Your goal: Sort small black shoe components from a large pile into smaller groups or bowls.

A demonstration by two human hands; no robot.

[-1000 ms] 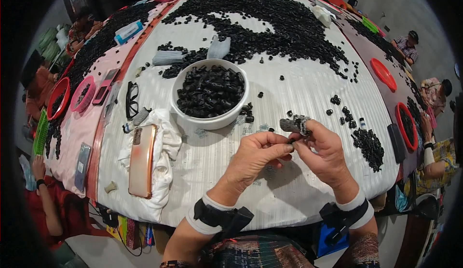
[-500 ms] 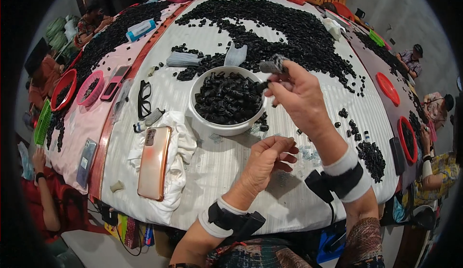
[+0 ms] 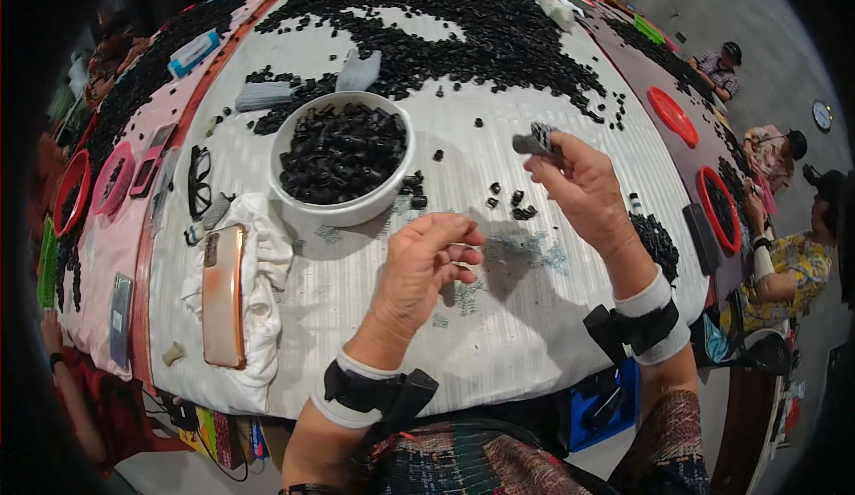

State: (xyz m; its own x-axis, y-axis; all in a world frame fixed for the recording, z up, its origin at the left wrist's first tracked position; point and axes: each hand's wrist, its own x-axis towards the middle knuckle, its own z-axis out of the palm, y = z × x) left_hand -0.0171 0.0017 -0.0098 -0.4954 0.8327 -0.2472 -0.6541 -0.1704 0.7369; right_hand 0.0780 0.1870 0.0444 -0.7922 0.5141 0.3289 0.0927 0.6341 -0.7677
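Observation:
My left hand hovers over the table in front of the white bowl, its fingers loosely curled and apart, with nothing visible in them. Farther right, my right hand is raised above the cloth. A grey fabric sleeve covers its index finger, the thumb sits just below, and I see no piece between them. The bowl is heaped with small black cylindrical parts. Several loose black parts lie between my hands, and a small pile sits beyond my right wrist.
A large spread of black parts covers the far table. To the left lie a phone on a white cloth, glasses and a grey fabric piece. Co-workers sit at both sides near red baskets.
My right hand has drawn away from the bowl's rim, and the black part at its fingertips no longer shows. The view has shifted, so the bowl appears farther left.

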